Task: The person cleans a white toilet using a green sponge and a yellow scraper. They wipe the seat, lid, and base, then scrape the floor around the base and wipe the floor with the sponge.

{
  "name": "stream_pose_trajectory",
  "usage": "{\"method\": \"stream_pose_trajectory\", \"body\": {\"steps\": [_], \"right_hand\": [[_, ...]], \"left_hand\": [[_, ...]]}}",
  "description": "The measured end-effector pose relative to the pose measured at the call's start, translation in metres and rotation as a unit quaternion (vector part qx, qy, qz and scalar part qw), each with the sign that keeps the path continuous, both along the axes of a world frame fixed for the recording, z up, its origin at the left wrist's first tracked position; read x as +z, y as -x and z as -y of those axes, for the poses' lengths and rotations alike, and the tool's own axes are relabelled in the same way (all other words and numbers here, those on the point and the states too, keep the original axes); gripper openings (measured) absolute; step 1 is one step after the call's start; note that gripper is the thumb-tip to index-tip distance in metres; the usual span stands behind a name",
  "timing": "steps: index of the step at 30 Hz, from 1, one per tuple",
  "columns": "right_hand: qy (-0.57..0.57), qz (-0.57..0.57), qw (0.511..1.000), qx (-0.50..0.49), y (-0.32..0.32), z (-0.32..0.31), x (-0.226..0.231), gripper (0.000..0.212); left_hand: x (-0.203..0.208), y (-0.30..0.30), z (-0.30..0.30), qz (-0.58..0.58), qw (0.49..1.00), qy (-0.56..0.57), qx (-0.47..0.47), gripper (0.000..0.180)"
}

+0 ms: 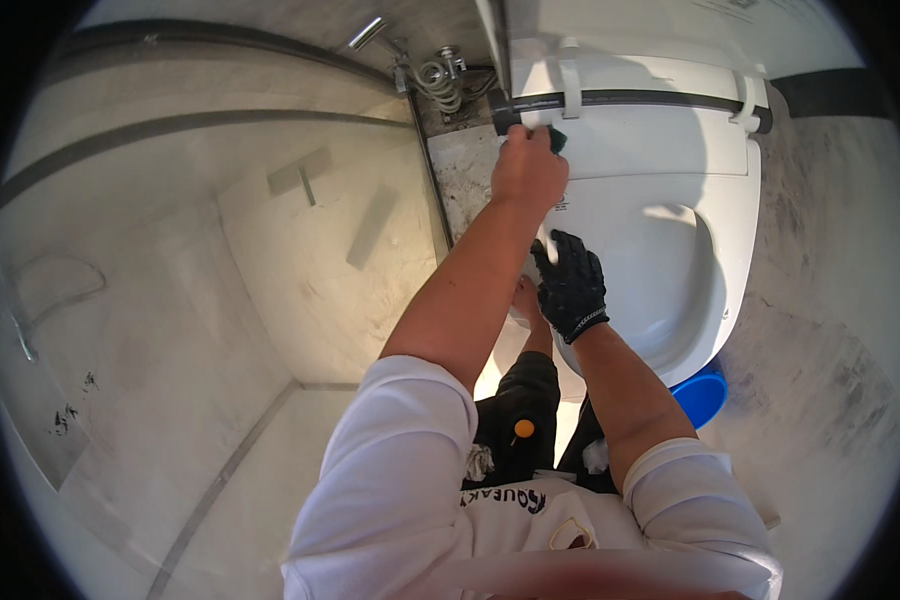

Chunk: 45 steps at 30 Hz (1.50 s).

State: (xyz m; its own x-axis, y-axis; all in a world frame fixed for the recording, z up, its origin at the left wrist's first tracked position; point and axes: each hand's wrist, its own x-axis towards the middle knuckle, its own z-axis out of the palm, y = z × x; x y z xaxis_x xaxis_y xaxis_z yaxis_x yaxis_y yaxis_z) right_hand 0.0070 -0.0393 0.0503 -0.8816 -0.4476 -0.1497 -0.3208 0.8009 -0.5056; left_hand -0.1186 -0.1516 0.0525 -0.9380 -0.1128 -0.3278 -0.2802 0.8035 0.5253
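Observation:
My bare left hand (530,168) is closed on a dark green scouring pad (558,140), which shows only partly past the fingers. That hand presses at the back left corner of the white toilet (660,140), beside a dark bar (630,98) running across it. My right hand (572,285), in a black glove, rests by the left rim of the bowl. Its fingers are slightly bent and apart. Something white shows in the gap between thumb and forefinger; I cannot tell whether it is the toilet's edge or a separate thing.
A glass panel (320,240) stands along the left. Behind it, near the wall, are a chrome sprayer (367,34) and its coiled hose (440,90). A blue bucket (701,398) sits at the toilet's front right. White clips (570,80) hold the dark bar.

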Motion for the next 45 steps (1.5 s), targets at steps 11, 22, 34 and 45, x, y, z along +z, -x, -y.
{"method": "stream_pose_trajectory", "body": {"steps": [11, 22, 34, 45], "right_hand": [[0.021, -0.028, 0.999, -0.02, -0.002, -0.009, -0.002, 0.047], [0.032, 0.004, 0.999, -0.015, -0.001, -0.01, -0.005, 0.046], [-0.007, 0.016, 1.0, -0.009, -0.003, -0.008, -0.004, 0.051], [-0.01, 0.005, 1.0, -0.006, -0.006, -0.007, -0.008, 0.05]], "left_hand": [[-0.004, 0.006, 0.025, -0.095, 0.968, 0.169, -0.161, 0.029], [-0.028, 0.001, 0.012, -0.077, 0.977, -0.168, 0.107, 0.026], [-0.024, 0.01, 0.013, -0.123, 0.991, -0.028, -0.049, 0.026], [-0.014, -0.006, 0.03, -0.169, 0.965, 0.003, -0.203, 0.031]]}}
